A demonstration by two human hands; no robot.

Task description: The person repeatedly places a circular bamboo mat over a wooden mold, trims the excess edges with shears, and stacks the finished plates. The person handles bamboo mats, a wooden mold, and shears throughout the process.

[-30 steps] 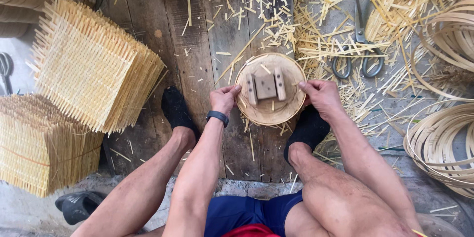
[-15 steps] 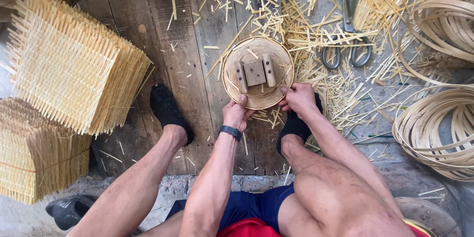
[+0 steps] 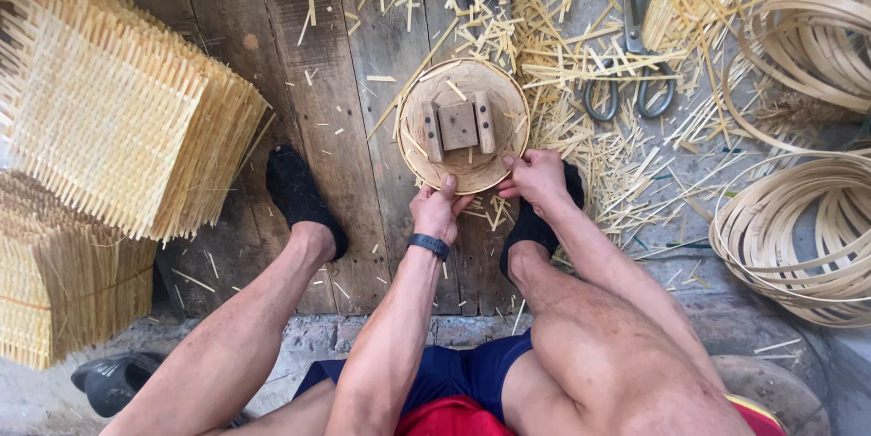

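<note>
Both hands work at the near rim of a round woven bamboo basket [image 3: 463, 126] that lies on the wooden plank floor [image 3: 345, 82], between the person's feet. A small wooden block form [image 3: 458, 125] sits at its centre, just beyond the fingertips.

Left hand [image 3: 437, 209]: fingers closed on the near rim, thumb pressed on top of the edge. Right hand [image 3: 535, 177]: fingers pinched together on the same rim just beside the left, thumb on top.

Condition of the work, as judged from this view: the basket body is formed into its round shape and seated on the block; the edge under the fingers appears to be the part in hand. Whether a rim hoop is fitted cannot be told.

Surroundings: scissors [image 3: 632, 59] lie beyond the right fingers among loose bamboo offcuts [image 3: 562, 28]. Coiled bamboo hoops [image 3: 798, 236] lie well to the right of the right fingers. Stacks of flat woven bamboo mats [image 3: 109, 118] stand well to the left of the left fingers, untouched.
</note>
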